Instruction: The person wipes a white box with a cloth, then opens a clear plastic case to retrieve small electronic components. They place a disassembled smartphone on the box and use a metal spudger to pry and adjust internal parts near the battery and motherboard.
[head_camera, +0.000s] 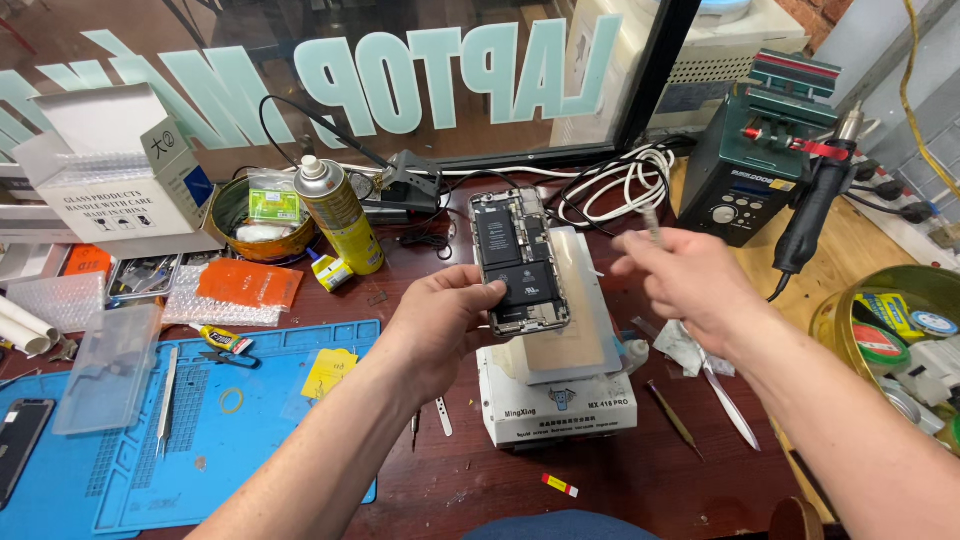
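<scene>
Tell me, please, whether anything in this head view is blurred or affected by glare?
In the head view, the right hand and the thin tool it holds are smeared by motion blur; the left hand and the opened phone are sharp. The window glass carries reflections, and the frame edges bow from wide-angle distortion.

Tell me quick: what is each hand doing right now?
Left hand: closed on the opened phone, held above the white heating plate.
Right hand: fingers pinched on a thin tool, blurred; kind unclear.
</scene>
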